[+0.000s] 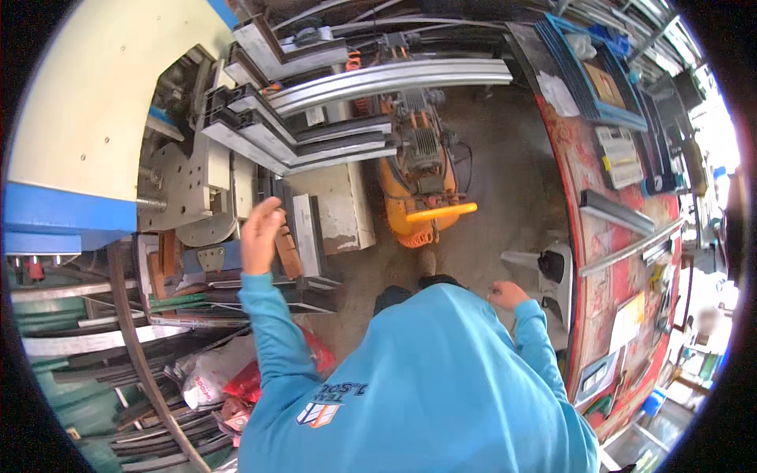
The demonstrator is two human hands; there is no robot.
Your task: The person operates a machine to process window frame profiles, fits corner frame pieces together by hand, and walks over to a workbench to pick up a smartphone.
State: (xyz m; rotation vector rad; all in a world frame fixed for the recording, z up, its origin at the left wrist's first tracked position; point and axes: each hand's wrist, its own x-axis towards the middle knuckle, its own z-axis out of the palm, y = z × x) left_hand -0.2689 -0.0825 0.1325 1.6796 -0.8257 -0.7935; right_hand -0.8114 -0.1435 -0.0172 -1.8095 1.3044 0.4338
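Observation:
My left hand [260,238] is raised beside a brown wooden block [289,246] at the edge of a large machine [177,177]. Its fingers are loosely stretched, and nothing shows in them; I cannot tell whether they touch the block. Just beyond it, L-shaped metal corner profiles [296,151] are stacked with a long silver profile [394,81] lying across. My right hand [509,295] hangs low at my right side, near a white plastic chair [557,272]. Its fingers are curled, and whatever they may hold is hidden.
An orange air compressor [419,193] stands on the floor ahead. Along the right runs a worn red workbench [587,307] bearing a blue frame [579,59], a parts case [619,158] and metal profiles. Racked strips [158,441] and plastic bags [213,378] lie at lower left.

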